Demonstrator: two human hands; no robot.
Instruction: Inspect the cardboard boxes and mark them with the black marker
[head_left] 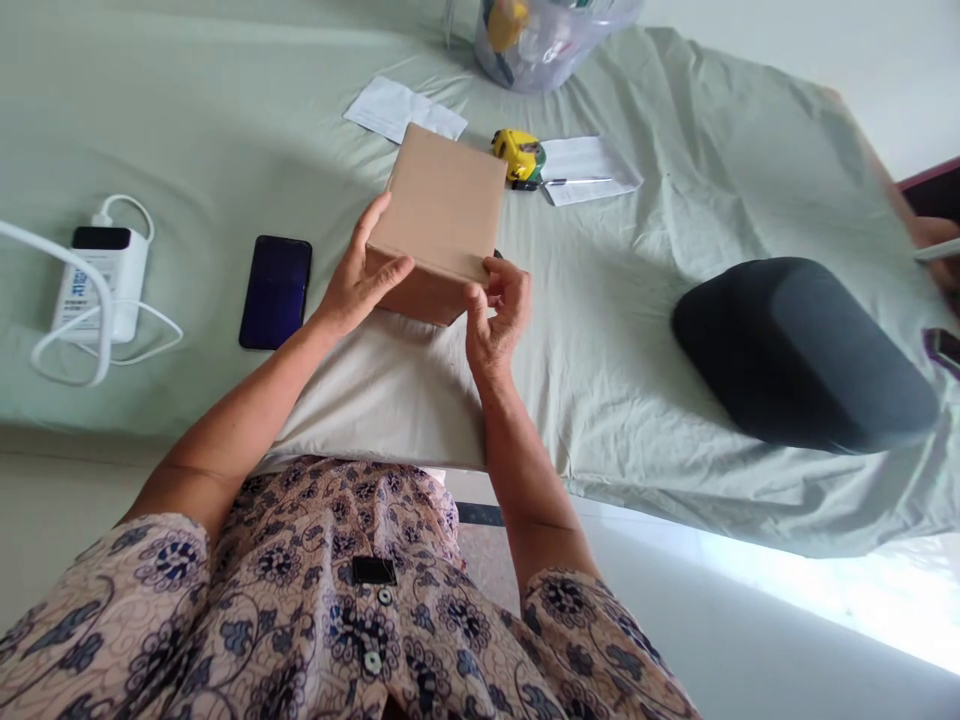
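Note:
A plain brown cardboard box [448, 205] stands on the cloth-covered table in front of me, its top closed. My left hand [362, 275] grips its left front corner, fingers along the left side and thumb on the front edge. At the right front corner, my right hand [501, 310] has its thumb and forefinger closed on the box's edge. A small dark thing shows just behind that forefinger; I cannot make out what it is. Behind the box's right side lies a yellow and green tape measure [517, 155].
Papers [405, 108] lie behind the box, and a pen [577, 181] rests on another sheet [596, 165]. A clear plastic bucket [525, 50] stands at the back. Leftward are a phone [276, 292] and a white power bank [112, 280] with cables. A dark rounded object [802, 355] sits right.

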